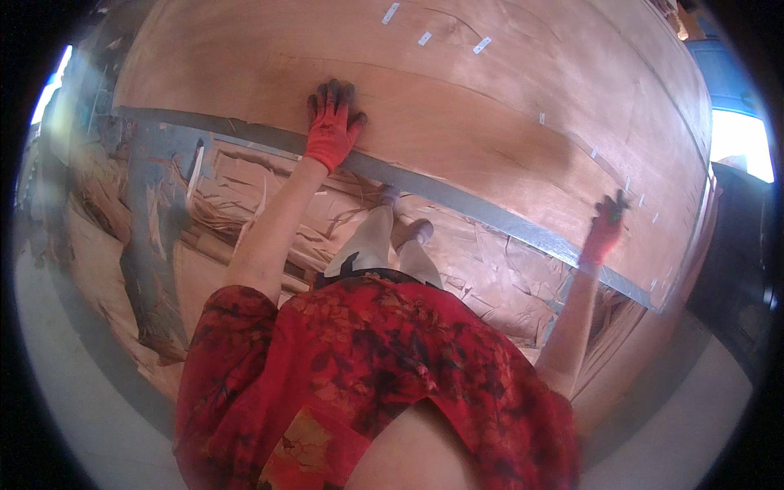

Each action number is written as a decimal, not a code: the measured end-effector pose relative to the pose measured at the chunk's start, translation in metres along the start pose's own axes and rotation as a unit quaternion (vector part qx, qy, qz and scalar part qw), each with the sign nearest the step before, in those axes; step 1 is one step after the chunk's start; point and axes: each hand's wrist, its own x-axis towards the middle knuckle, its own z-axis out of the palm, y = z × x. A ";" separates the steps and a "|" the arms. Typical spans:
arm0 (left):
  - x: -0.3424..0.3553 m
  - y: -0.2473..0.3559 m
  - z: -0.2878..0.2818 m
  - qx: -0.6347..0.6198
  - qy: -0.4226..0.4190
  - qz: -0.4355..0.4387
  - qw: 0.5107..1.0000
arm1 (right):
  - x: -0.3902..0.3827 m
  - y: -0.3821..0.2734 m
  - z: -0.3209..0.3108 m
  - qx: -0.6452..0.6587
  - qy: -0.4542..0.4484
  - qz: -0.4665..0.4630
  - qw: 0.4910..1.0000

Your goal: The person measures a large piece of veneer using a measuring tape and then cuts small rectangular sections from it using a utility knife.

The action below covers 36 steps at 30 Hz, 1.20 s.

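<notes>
My left hand (331,122), in a red glove with dark fingertips, lies flat with spread fingers on a wide, pale brown sheet of thin wood (441,98), just above its near edge. My right hand (606,224), also gloved in red, rests toward the sheet's right end, its fingers apart and a little blurred. Short white strips (482,44) dot the sheet along thin seams. A grey metal edge (457,200) runs beneath the sheet's near side.
Torn, crumpled thin wood scraps (498,278) lie below the edge around my legs and shoes (412,233). A grey post or plate (151,229) stands at the left. A dark object (735,261) and bright openings are at the right.
</notes>
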 end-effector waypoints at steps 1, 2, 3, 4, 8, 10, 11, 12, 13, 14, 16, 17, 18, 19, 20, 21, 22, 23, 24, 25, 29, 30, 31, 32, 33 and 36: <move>0.000 0.000 0.000 -0.003 0.004 -0.001 1.000 | -0.023 -0.013 0.023 -0.031 -0.038 -0.052 0.997; 0.000 0.000 0.001 -0.005 0.007 -0.002 1.000 | -0.046 -0.029 0.048 -0.137 -0.079 -0.151 0.976; 0.000 0.001 0.002 -0.008 0.009 -0.002 1.000 | -0.066 -0.045 0.069 -0.241 -0.117 -0.246 0.931; 0.002 0.003 0.004 -0.015 0.009 0.000 1.000 | -0.080 -0.048 0.087 -0.273 -0.161 -0.282 0.906; 0.002 0.006 0.001 -0.017 0.004 -0.002 1.000 | -0.131 -0.052 0.136 -0.434 -0.302 -0.306 0.792; 0.005 0.008 -0.007 -0.041 0.017 -0.004 0.999 | -0.142 -0.032 0.142 -0.433 -0.303 -0.301 0.794; 0.003 0.009 -0.013 -0.070 0.029 -0.007 0.997 | -0.144 -0.025 0.145 -0.451 -0.297 -0.298 0.787; 0.001 0.009 -0.019 -0.099 0.041 -0.011 0.994 | -0.144 -0.018 0.144 -0.459 -0.298 -0.296 0.782; -0.005 0.002 -0.021 -0.104 0.071 -0.029 0.992 | -0.145 -0.015 0.143 -0.468 -0.300 -0.294 0.778; -0.013 -0.006 -0.020 -0.108 0.101 -0.048 0.988 | -0.145 -0.012 0.143 -0.476 -0.301 -0.291 0.773; -0.031 -0.018 -0.018 -0.090 0.111 -0.073 0.987 | -0.146 -0.006 0.145 -0.477 -0.294 -0.302 0.771; -0.041 -0.022 -0.018 -0.066 0.091 -0.082 0.990 | -0.147 -0.007 0.146 -0.478 -0.290 -0.308 0.770; -0.049 -0.026 -0.016 -0.043 0.071 -0.091 0.992 | -0.147 -0.008 0.146 -0.477 -0.293 -0.306 0.770; -0.054 -0.025 -0.018 -0.049 0.069 -0.072 0.994 | -0.147 -0.010 0.145 -0.479 -0.296 -0.306 0.767; -0.059 -0.023 -0.020 -0.056 0.067 -0.053 0.995 | -0.147 -0.012 0.144 -0.481 -0.299 -0.306 0.765; -0.061 -0.022 -0.021 -0.063 0.065 -0.033 0.995 | -0.147 -0.013 0.144 -0.484 -0.301 -0.306 0.763; -0.064 -0.021 -0.019 -0.058 0.065 -0.036 0.996 | -0.148 -0.018 0.143 -0.484 -0.307 -0.292 0.766; -0.065 -0.021 -0.018 -0.053 0.066 -0.039 0.996 | -0.148 -0.017 0.144 -0.476 -0.305 -0.298 0.769; -0.065 -0.020 -0.016 -0.049 0.066 -0.041 0.996 | -0.148 -0.015 0.146 -0.467 -0.303 -0.303 0.773; -0.065 -0.021 -0.012 -0.037 0.057 -0.039 0.997 | -0.147 -0.015 0.145 -0.462 -0.300 -0.307 0.776; -0.068 -0.036 -0.010 -0.010 0.034 -0.052 0.998 | -0.151 -0.019 0.149 -0.469 -0.307 -0.286 0.777; -0.071 -0.039 -0.010 -0.007 0.030 -0.062 0.998 | -0.152 -0.023 0.149 -0.469 -0.310 -0.282 0.778; -0.073 -0.042 -0.011 -0.005 0.031 -0.058 0.998 | -0.153 -0.027 0.150 -0.468 -0.311 -0.278 0.779; -0.074 -0.045 -0.012 -0.004 0.032 -0.055 0.998 | -0.154 -0.027 0.151 -0.471 -0.311 -0.279 0.777; -0.075 -0.047 -0.012 -0.002 0.034 -0.053 0.998 | -0.155 -0.028 0.151 -0.473 -0.312 -0.280 0.775; -0.076 -0.052 -0.013 0.002 0.016 -0.061 0.998 | -0.158 -0.026 0.153 -0.465 -0.309 -0.290 0.777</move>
